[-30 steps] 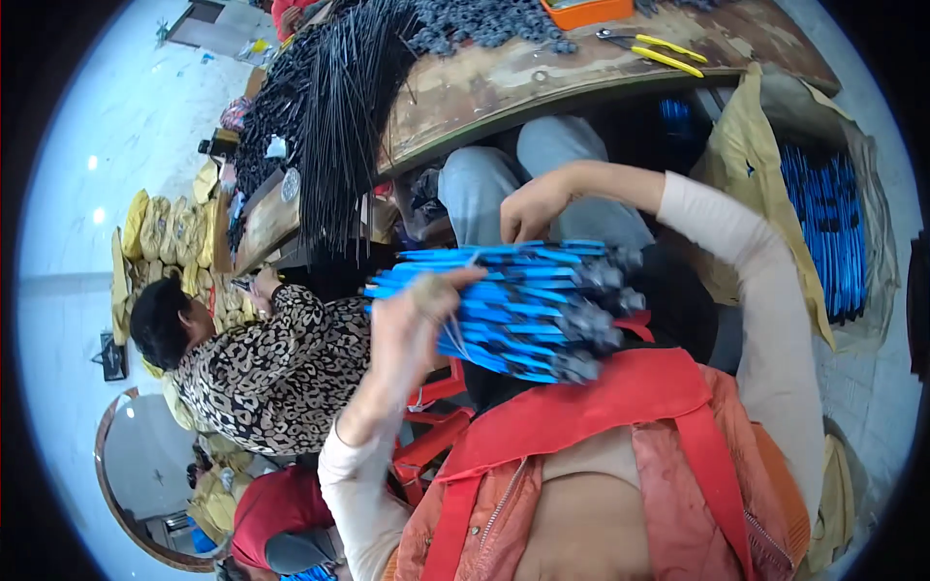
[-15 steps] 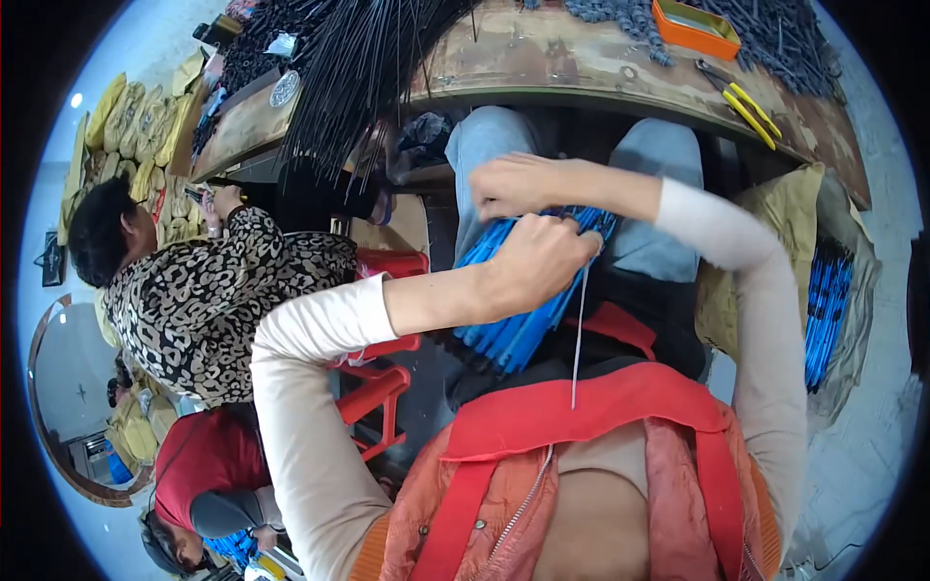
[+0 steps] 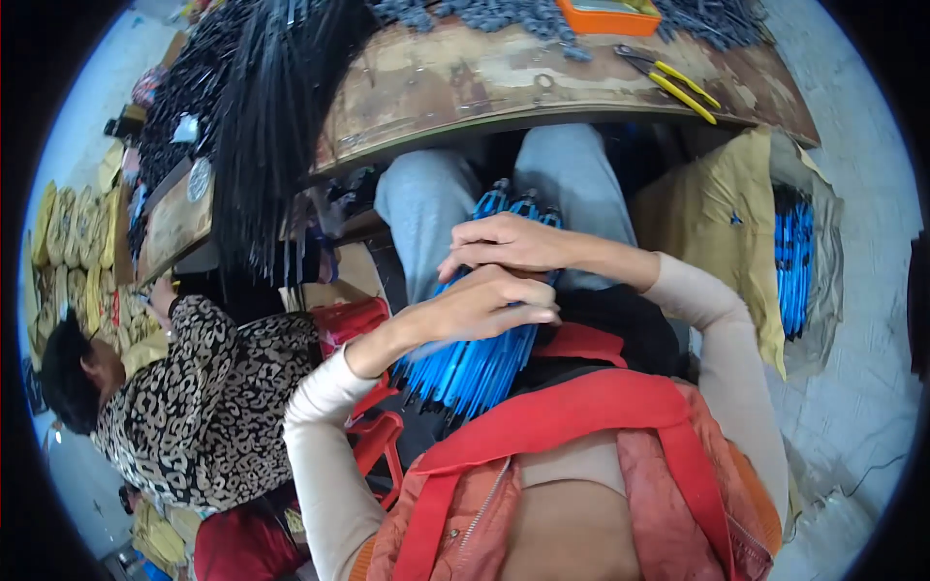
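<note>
string now out of sight, left hand (image 3: 489, 302) and right hand (image 3: 509, 241) keep the blue bundle (image 3: 467, 375) gathered, fingers' pinch unclear.

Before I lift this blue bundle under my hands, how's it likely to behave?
The blue bundle will probably feel fairly stiff, since its thin sticks run straight. It may splay if held loosely, as the dark tips fan out unevenly. The sticks could slide against each other, because they look smooth and shiny.
</note>
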`<action>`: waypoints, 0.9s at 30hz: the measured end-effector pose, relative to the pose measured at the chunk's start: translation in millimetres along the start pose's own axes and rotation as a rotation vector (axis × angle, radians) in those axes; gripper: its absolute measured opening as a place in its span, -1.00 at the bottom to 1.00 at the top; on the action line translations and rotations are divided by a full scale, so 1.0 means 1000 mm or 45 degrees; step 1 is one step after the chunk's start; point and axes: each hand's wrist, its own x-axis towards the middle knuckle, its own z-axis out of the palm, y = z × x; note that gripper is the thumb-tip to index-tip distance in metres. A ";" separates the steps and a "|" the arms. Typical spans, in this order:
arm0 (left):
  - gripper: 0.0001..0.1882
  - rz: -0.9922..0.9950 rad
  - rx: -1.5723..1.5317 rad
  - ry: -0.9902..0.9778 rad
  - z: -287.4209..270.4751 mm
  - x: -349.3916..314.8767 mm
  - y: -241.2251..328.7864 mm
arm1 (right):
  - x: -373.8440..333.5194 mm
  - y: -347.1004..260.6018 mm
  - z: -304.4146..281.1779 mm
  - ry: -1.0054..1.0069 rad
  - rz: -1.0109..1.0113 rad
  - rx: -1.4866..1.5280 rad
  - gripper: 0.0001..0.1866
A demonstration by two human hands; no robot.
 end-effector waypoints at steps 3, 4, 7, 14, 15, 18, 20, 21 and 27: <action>-0.69 -0.289 -0.369 0.208 0.000 -0.014 0.007 | 0.003 0.025 0.015 0.384 -0.043 0.067 -0.71; -0.68 -0.334 -0.482 0.332 0.005 -0.021 0.006 | 0.006 0.035 0.022 0.531 -0.035 0.154 -0.70; -0.67 -0.246 -0.614 0.583 0.010 -0.026 0.002 | 0.010 0.043 0.028 0.809 -0.083 0.010 -0.69; -0.73 -0.114 -0.883 1.036 0.027 -0.030 -0.011 | 0.007 0.043 0.030 0.840 -0.191 -0.190 -0.78; -0.75 -0.352 -0.789 1.091 0.027 -0.028 -0.009 | 0.004 0.049 0.025 0.884 -0.219 -0.136 -0.80; -0.88 -0.426 0.263 0.924 0.012 -0.019 0.012 | -0.001 0.044 0.015 0.853 -0.194 0.162 -0.84; -0.90 -0.256 1.137 0.734 -0.007 -0.013 0.028 | -0.011 0.035 0.013 0.974 -0.256 -0.101 -0.88; -0.90 -0.281 1.240 0.675 -0.014 -0.022 0.025 | -0.017 0.027 0.014 0.930 -0.446 -0.424 -0.92; -0.85 -0.253 1.630 0.532 -0.009 -0.043 0.009 | -0.040 0.036 0.017 0.899 -0.663 -0.844 -0.93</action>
